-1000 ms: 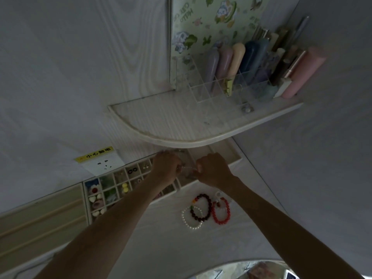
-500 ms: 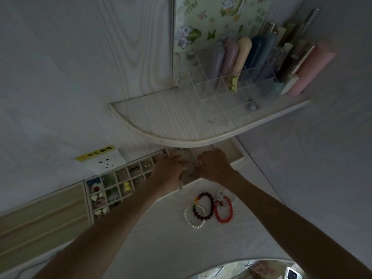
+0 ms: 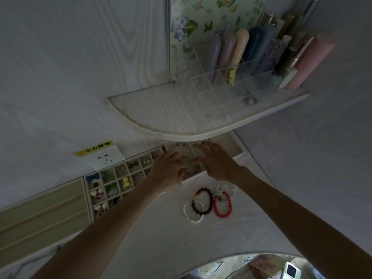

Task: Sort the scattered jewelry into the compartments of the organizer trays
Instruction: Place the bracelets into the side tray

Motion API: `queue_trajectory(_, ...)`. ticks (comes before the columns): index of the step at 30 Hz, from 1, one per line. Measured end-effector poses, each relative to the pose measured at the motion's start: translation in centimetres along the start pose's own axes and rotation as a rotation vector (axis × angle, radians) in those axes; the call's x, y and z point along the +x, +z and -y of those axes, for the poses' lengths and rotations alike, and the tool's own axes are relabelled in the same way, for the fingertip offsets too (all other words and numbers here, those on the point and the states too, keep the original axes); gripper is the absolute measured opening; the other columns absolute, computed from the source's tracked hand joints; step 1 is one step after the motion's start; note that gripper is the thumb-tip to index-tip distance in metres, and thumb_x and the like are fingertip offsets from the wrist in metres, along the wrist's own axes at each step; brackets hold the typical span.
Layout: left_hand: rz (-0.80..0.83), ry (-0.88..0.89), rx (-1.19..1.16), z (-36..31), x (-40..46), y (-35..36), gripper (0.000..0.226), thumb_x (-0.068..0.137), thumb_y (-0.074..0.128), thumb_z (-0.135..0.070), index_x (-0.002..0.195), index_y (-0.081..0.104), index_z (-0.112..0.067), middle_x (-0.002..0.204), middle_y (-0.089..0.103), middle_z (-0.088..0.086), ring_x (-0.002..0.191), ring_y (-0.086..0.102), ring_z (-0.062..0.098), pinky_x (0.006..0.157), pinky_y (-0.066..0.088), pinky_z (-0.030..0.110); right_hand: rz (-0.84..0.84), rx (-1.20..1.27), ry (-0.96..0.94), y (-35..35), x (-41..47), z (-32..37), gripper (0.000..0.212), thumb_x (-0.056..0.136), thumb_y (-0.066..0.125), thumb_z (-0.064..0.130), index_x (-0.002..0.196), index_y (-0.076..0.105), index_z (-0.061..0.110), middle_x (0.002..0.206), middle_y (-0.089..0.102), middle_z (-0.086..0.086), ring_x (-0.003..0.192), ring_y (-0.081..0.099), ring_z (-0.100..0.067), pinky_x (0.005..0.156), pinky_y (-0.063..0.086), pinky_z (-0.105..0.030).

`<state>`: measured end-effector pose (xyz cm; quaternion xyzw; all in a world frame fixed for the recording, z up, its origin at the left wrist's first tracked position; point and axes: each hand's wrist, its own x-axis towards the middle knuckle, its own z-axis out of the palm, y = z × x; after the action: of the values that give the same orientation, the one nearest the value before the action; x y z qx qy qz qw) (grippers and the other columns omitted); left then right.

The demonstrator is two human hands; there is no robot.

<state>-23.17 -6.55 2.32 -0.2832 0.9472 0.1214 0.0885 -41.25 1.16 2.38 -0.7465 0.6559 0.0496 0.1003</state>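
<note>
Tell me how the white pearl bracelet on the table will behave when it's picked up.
The white pearl bracelet is a loop of small round beads, so it will probably sag and drape rather than hold its ring shape. It overlaps the dark red bracelet, so lifting it may drag that one along. Smooth beads could slip from a loose pinch.

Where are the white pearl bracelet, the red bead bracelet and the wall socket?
white pearl bracelet [image 3: 193, 212]: head view, on its beaded ring, lower arc.
red bead bracelet [image 3: 229, 204]: head view, right side of the loop.
wall socket [image 3: 104, 159]: head view, white faceplate.
</note>
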Motion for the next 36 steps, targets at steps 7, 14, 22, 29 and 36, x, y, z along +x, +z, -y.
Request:
queue_trajectory(7,0.065,0.033,0.041,-0.3,-0.5,-0.9,0.033,0.096,0.035,-0.034,0.113,0.063,-0.030,0.120,0.048,-0.004,0.122,0.034,0.018,0.095,0.030,0.034,-0.059,0.012,0.021,0.5,0.4,0.3,0.045,0.077,0.053,0.005,0.113,0.067,0.028,0.144,0.042,-0.012,0.134,0.034,-0.037,0.107,0.029,-0.054)
queue_trajectory(14,0.033,-0.002,-0.023,0.0,-0.5,-0.8,0.033,0.093,0.043,-0.028,0.121,0.059,-0.035,0.121,0.050,-0.004,0.124,0.037,0.018,0.100,0.031,0.033,-0.099,0.043,-0.047,0.9,-0.3,0.7,0.051,0.074,0.054,-0.003,0.113,0.067,0.028,0.149,0.035,-0.009,0.139,0.026,-0.033,0.113,0.016,-0.048)
queue_trajectory(22,0.040,0.020,0.052,0.3,-0.6,-0.9,0.035,0.092,0.043,-0.029,0.125,0.058,-0.031,0.123,0.048,-0.002,0.127,0.033,0.020,0.098,0.030,0.033,-0.021,0.118,-0.016,0.4,-0.9,1.5,0.053,0.083,0.044,-0.004,0.118,0.062,0.031,0.157,0.009,0.001,0.145,-0.003,-0.020,0.113,-0.013,-0.034)
queue_trajectory(29,0.034,0.022,0.057,0.6,-1.0,-0.6,0.036,0.094,0.040,-0.031,0.127,0.056,-0.030,0.124,0.048,-0.002,0.125,0.034,0.020,0.100,0.029,0.035,-0.050,0.183,0.087,1.0,-0.4,1.8,0.039,0.085,0.047,0.002,0.110,0.064,0.026,0.157,0.011,0.001,0.145,-0.004,-0.020,0.115,-0.007,-0.035)
queue_trajectory(36,0.013,0.026,0.063,0.5,-1.3,-0.7,0.038,0.093,0.042,-0.030,0.129,0.054,-0.033,0.125,0.048,-0.004,0.124,0.036,0.020,0.098,0.029,0.033,-0.051,0.238,0.055,0.7,-0.2,1.8,0.040,0.085,0.047,-0.001,0.112,0.065,0.024,0.155,0.019,-0.006,0.145,0.005,-0.028,0.117,0.005,-0.043)
